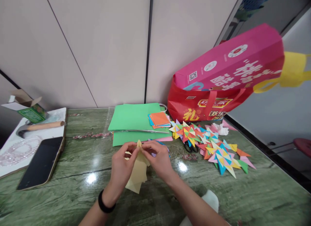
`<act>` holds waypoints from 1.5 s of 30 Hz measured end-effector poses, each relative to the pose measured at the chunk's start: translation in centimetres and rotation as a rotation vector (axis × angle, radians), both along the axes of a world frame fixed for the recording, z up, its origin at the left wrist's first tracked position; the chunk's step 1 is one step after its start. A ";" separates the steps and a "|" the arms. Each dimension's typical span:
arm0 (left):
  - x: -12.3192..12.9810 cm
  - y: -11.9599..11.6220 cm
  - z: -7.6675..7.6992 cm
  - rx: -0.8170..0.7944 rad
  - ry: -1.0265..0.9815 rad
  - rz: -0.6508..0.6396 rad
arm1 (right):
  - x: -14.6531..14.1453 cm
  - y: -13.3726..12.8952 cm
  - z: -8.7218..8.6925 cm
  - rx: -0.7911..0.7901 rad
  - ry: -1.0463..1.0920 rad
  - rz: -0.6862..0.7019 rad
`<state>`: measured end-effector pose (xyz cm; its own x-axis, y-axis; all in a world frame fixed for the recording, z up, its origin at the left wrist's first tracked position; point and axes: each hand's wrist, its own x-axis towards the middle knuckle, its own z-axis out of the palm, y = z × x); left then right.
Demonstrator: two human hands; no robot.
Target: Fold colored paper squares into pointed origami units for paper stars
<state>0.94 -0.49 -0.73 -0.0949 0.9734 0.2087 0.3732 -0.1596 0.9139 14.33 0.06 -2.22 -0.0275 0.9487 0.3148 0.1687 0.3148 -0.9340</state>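
A small folded piece of pale yellow paper (139, 145) is pinched between the fingertips of both hands above the green marbled table (80, 167). My left hand (122, 162), with a black band on its wrist, grips its left side. On its right side, my right hand (159, 158) holds it with thumb and fingers. Loose pale yellow sheets (136, 177) lie beneath the hands. Behind them are large green sheets (133, 117), with small orange squares (159, 119) stacked on top at the right.
Colourful folded paper stars (224, 156) spread at the right, beside black scissors (190, 147). A red bag (184, 102) stands behind, with a pink bag (257, 47) above it. At the left are a phone (41, 162), a wooden-handled tool (46, 125) and an open box (32, 112).
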 end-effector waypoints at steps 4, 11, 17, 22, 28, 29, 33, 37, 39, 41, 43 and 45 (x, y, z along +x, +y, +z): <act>-0.4 0.4 -0.1 0.122 0.078 0.012 | 0.0 0.1 -0.1 -0.050 0.062 0.007; -0.7 0.5 -0.1 -0.166 -0.282 -0.149 | 0.0 0.2 -0.3 -0.140 0.122 0.003; -0.9 0.6 0.0 -0.275 -0.452 -0.127 | 0.1 0.3 -0.1 -0.190 0.185 0.076; -1.1 0.8 -0.1 -0.314 -0.454 -0.112 | 0.1 0.3 0.0 -0.191 0.257 0.053; -1.1 0.7 -0.3 -0.370 -0.464 -0.127 | 0.3 0.3 -0.1 -0.225 0.259 0.036; -1.0 0.7 -0.2 -0.365 -0.472 -0.128 | 0.3 0.3 0.0 -0.227 0.249 0.037; -1.0 0.7 0.2 -0.349 -0.480 -0.162 | 0.4 0.3 0.1 -0.225 0.220 0.028; -1.0 0.6 0.2 -0.289 -0.360 -0.145 | 0.3 0.2 0.1 -0.229 0.231 0.023; -0.9 0.6 0.2 -0.243 -0.293 -0.115 | 0.2 0.2 0.1 -0.230 0.238 0.012; -0.7 0.5 0.2 -0.202 -0.281 -0.085 | 0.2 0.3 0.1 -0.225 0.265 0.021; -0.5 0.5 0.2 -0.161 -0.305 -0.057 | 0.3 0.3 0.2 -0.221 0.308 0.052; -0.4 0.4 0.4 -0.118 -0.302 -0.043 | 0.3 0.4 0.3 -0.217 0.325 0.085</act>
<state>0.57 -0.12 -0.34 -0.0932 0.9937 0.0628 0.0771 -0.0557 0.9955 14.67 0.47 -1.90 -0.0406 0.9928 0.1129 -0.1646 0.1048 -0.9808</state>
